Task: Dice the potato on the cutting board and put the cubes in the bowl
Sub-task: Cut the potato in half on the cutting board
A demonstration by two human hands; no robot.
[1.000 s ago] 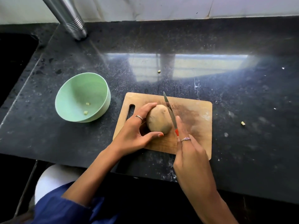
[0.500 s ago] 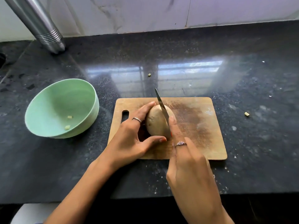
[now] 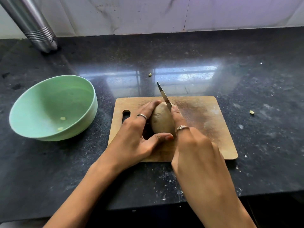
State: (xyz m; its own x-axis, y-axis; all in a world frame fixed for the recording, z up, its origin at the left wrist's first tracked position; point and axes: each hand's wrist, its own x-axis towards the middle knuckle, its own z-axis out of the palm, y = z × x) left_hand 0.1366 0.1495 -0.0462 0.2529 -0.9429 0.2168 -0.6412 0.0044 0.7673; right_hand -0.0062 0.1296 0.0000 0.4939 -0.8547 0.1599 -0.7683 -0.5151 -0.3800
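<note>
A whole brown potato (image 3: 160,120) lies on the left half of the wooden cutting board (image 3: 202,122). My left hand (image 3: 134,137) holds it from the left, forefinger over its far end and thumb at its near end. My right hand (image 3: 195,150) grips a knife (image 3: 163,95), forefinger stretched along the spine; the handle is hidden in my fist. The blade rests across the top of the potato, tip pointing away to the left. A pale green bowl (image 3: 79,89) stands left of the board with two small potato bits inside.
The dark speckled counter (image 3: 246,83) runs to a tiled wall behind. A steel cylinder (image 3: 35,28) leans at the back left. Small potato scraps lie beyond the board (image 3: 149,74) and to its right (image 3: 251,112). The counter's front edge is just below my wrists.
The blade has shifted from the potato's right side to across its top. My view has tilted and moved closer. My left hand keeps the same hold.
</note>
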